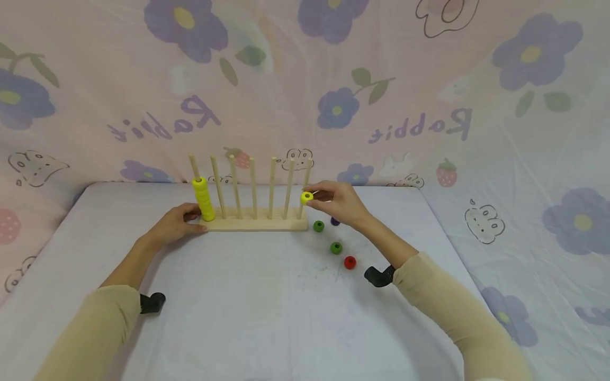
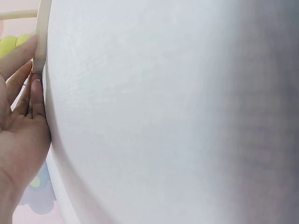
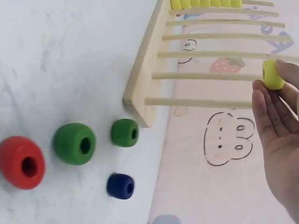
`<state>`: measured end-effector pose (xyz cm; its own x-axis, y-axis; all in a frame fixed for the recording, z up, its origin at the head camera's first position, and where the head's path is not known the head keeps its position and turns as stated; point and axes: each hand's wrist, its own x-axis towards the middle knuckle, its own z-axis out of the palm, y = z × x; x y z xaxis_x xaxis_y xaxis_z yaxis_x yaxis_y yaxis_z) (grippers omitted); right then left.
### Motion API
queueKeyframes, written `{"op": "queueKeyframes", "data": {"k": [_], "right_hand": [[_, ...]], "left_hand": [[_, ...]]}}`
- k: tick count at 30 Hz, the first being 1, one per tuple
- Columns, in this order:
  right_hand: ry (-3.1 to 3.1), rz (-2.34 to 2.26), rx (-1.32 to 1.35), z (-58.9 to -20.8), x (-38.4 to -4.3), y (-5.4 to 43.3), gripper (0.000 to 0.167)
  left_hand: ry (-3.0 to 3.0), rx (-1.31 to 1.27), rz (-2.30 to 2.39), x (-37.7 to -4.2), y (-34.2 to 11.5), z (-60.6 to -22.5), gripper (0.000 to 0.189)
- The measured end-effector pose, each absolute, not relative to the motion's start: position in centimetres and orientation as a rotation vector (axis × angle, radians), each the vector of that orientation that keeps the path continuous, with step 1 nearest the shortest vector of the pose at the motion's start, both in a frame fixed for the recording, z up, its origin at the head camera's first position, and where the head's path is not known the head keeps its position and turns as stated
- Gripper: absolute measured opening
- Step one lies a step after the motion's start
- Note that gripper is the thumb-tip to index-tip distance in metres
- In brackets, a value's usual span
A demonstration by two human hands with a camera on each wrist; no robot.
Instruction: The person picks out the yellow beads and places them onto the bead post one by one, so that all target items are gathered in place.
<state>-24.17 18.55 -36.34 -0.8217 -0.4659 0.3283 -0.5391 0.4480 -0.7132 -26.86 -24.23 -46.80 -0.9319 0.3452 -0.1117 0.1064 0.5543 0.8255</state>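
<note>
A wooden peg rack (image 1: 257,225) with several upright pegs stands at the table's back. My left hand (image 1: 172,226) holds the left end of its base, thumb in front and the other fingers at the end and behind. A stack of yellow beads (image 1: 203,199) fills the lower part of the leftmost peg. Between thumb and fingers, my right hand (image 1: 344,203) pinches a single yellow bead (image 3: 272,77). That bead is beside the rightmost peg (image 3: 201,103), below its tip in the head view; whether they touch I cannot tell.
Right of the rack lie two green beads (image 3: 74,148), a red bead (image 3: 14,161) and a dark blue bead (image 3: 117,185), partly hidden by the right hand in the head view. Patterned cloth (image 1: 276,95) hangs behind the white table (image 1: 248,296). Black fittings (image 1: 153,303) sit at both wrists.
</note>
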Motion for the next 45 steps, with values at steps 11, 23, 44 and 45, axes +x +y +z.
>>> {"op": "queueKeyframes", "data": {"k": [11, 23, 44, 45], "right_hand": [[-2.593, 1.225, 1.032, -33.4, -24.9, 16.0, 0.029], [-2.504, 1.158, 1.191, -30.2, -25.5, 12.8, 0.03], [-2.472, 1.131, 1.273, -27.3, -26.8, 7.9, 0.031], [-2.472, 1.132, 1.276, -27.2, -26.9, 7.7, 0.031]], "left_hand": [[2.518, 0.387, 1.332, -26.9, -24.4, -46.8, 0.079], [2.513, 0.384, 1.345, -27.1, -24.4, -46.9, 0.077], [2.519, 0.384, 1.339, -27.1, -24.4, -46.9, 0.075], [2.518, 0.381, 1.338, -27.1, -24.3, -46.9, 0.076]]}}
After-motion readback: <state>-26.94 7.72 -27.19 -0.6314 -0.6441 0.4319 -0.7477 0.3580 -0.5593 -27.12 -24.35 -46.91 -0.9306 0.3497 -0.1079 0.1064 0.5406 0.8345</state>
